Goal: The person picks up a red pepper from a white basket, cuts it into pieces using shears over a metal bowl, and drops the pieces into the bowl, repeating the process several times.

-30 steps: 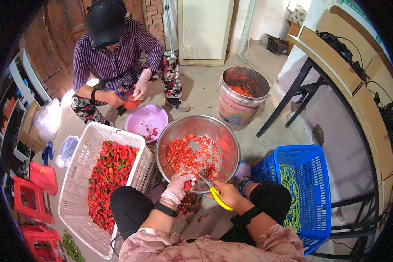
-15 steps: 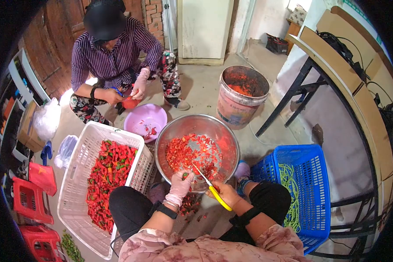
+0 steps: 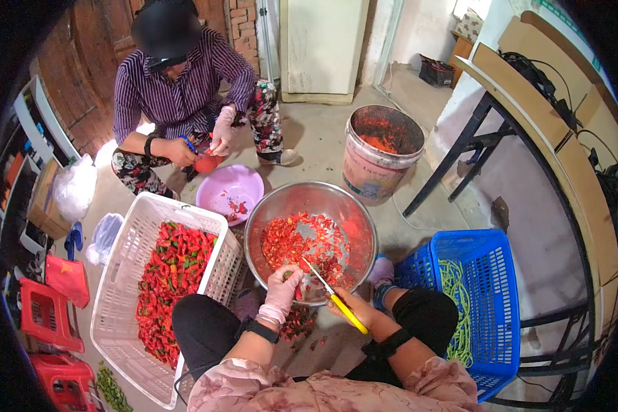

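My left hand [image 3: 281, 292], in a thin pale glove, pinches a red pepper [image 3: 303, 265] over the near rim of a steel bowl [image 3: 366, 237]. My bare right hand [image 3: 352, 307] grips yellow-handled scissors [image 3: 348, 313], their blades reaching the pepper in front of my left fingers. Chopped red pepper pieces [image 3: 288, 237] lie in the bowl. To the left, a white crate [image 3: 110, 295] holds many whole red peppers [image 3: 175, 275], some with green parts.
A co-worker [image 3: 178, 103] sits at the upper left with blue-handled scissors, beside a pink basin [image 3: 250, 180]. A stained bucket [image 3: 371, 165] stands beyond the bowl. On the right are a blue crate [image 3: 494, 295] with green strands and a black-legged table [image 3: 529, 110]. Red stools [image 3: 44, 316] stand left.
The pepper in my left hand shows more of its red tip at the blades. Both my hands have shifted only slightly.
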Motion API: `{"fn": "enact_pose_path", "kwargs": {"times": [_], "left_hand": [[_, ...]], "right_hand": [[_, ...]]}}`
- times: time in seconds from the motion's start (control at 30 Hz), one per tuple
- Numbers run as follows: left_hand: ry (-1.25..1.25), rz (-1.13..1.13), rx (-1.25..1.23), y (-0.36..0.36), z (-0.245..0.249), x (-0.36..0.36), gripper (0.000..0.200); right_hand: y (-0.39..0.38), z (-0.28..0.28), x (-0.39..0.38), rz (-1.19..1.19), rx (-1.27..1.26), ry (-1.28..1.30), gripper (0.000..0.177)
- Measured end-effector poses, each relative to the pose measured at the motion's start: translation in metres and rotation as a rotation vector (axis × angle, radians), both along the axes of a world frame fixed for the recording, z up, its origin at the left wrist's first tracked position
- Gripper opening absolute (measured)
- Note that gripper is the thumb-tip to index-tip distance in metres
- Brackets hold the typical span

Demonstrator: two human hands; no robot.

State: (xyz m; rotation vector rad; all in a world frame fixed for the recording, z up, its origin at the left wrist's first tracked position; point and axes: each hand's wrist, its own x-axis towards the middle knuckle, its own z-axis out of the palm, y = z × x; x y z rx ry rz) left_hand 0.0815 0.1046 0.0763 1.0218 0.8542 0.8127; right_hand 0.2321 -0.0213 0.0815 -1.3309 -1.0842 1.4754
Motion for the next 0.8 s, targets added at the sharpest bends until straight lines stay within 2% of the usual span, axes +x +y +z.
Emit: {"fn": "enact_pose_path", "kwargs": {"times": [0.03, 0.17, 0.23, 0.27, 0.33, 0.5, 0.57, 0.67, 0.8], "left_hand": [[0.033, 0.003, 0.132, 0.000, -0.001, 0.001, 0.007], [0.140, -0.044, 0.075, -0.004, 0.006, -0.001, 0.008], [0.142, -0.008, 0.173, -0.003, 0.001, 0.001, 0.009], [0.142, -0.008, 0.172, -0.001, -0.003, 0.001, 0.009], [0.168, -0.012, 0.235, 0.001, -0.009, 0.001, 0.009], [0.194, -0.004, 0.246, 0.000, -0.009, 0.002, 0.009], [0.200, 0.002, 0.249, 0.001, -0.009, 0.002, 0.009], [0.228, -0.021, 0.301, 0.001, -0.007, 0.003, 0.007], [0.195, 0.055, 0.311, 0.000, -0.007, 0.005, 0.006]], "right_hand": [[0.000, 0.001, 0.000, 0.007, -0.015, 0.008, 0.029], [-0.004, 0.009, 0.000, -0.004, 0.019, 0.103, 0.031], [-0.003, 0.047, -0.004, -0.018, -0.180, 0.090, 0.032], [-0.003, 0.034, -0.004, -0.017, -0.180, 0.090, 0.032], [0.000, 0.006, -0.007, -0.044, 0.081, -0.239, 0.032], [-0.001, 0.021, -0.013, -0.086, -0.009, -0.319, 0.030], [-0.001, 0.017, -0.012, -0.085, -0.021, -0.502, 0.032], [-0.001, 0.032, -0.014, -0.106, 0.016, -0.610, 0.035], [-0.002, 0.032, -0.015, -0.113, 0.006, -0.632, 0.037]]}}
